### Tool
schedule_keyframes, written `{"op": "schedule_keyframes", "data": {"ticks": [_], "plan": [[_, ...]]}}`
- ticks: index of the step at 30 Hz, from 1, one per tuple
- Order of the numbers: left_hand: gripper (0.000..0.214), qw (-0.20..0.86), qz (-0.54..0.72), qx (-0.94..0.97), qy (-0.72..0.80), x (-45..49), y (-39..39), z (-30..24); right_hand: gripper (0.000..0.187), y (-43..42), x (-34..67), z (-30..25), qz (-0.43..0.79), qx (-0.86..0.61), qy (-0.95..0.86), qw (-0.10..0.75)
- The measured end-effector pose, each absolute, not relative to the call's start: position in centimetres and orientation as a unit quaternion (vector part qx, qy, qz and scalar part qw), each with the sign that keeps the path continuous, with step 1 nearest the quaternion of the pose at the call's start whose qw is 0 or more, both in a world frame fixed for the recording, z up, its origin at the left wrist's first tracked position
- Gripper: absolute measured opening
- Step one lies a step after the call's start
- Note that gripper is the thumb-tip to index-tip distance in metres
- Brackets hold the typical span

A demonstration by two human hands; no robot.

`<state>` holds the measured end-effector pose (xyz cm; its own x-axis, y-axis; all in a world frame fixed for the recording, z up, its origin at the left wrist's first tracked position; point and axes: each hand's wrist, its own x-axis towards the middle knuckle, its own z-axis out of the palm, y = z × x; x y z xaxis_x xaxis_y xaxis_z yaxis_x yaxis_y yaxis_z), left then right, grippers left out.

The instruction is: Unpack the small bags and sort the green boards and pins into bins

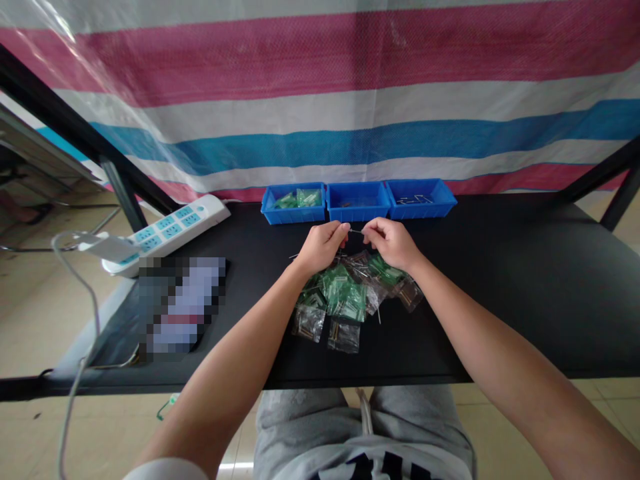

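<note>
My left hand (325, 245) and my right hand (391, 244) are closed in pinches, fingertips facing each other. A thin metal pin (356, 231) stretches between them, with one end in each pinch; its exact kind is too small to make out. Right below my hands lies a pile of small clear packets, some with green contents (344, 293). Other clear packets (344, 335) at the near edge of the pile hold brownish, thin pieces. One loose thin metal pin (379, 315) pokes out beside the pile. My hands cover the pile's far part.
Behind my hands stand three blue bins: the left bin (295, 215) holds green packets, the middle bin (356, 214) a small brownish piece, the right bin (425, 211) several metal pins. A white power strip (173, 230) and a pixelated area (193, 300) lie left on the black table (525, 287).
</note>
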<state>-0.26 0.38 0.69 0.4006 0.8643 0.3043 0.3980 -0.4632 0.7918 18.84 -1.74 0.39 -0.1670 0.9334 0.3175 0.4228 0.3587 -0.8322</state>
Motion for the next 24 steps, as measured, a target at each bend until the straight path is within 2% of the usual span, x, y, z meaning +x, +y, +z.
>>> {"op": "schedule_keyframes", "data": {"ticks": [10, 14, 17, 20, 24], "plan": [[0.029, 0.306, 0.389, 0.775, 0.393, -0.2, 0.5, 0.5, 0.051, -1.9, 18.9, 0.4, 0.354, -0.483, -0.681, 0.421], [0.023, 0.308, 0.384, 0.776, 0.394, -0.2, 0.4, 0.5, 0.045, -2.0, 18.8, 0.7, 0.347, -0.480, -0.685, 0.424], [0.029, 0.319, 0.394, 0.772, 0.383, -0.2, 0.3, 0.5, 0.037, -1.9, 18.8, 0.7, 0.349, -0.474, -0.678, 0.441], [0.036, 0.318, 0.405, 0.766, 0.384, -0.3, 0.3, 0.6, 0.033, -1.5, 19.1, 0.5, 0.373, -0.474, -0.643, 0.471], [0.034, 0.299, 0.406, 0.767, 0.396, -0.4, 0.3, 0.8, 0.029, -0.4, 20.1, -0.1, 0.380, -0.507, -0.554, 0.540]]}}
